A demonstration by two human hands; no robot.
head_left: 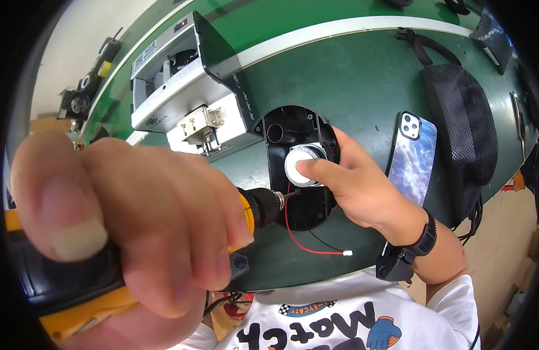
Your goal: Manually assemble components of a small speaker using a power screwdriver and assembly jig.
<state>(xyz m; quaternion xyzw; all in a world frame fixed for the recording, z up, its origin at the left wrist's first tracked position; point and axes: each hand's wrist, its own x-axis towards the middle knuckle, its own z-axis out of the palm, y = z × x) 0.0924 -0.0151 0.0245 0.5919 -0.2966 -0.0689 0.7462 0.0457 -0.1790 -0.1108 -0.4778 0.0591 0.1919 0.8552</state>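
My left hand, large and close at the left, is wrapped round a yellow and black power screwdriver. The driver's bit points right, with its tip over the lower part of a black oval plastic housing. Gripping that housing from its right side is my right hand. Its thumb presses on a round white-and-silver part, which looks like a small speaker, inside the shell. A red wire and a thin black wire trail from the housing to a white connector.
Behind the housing at left stands a metal screw-feeder-like machine. Right of my hand lie a blue marbled phone and a black mesh bag. The green tabletop ends near my white shirt. A black device is strapped to my right wrist.
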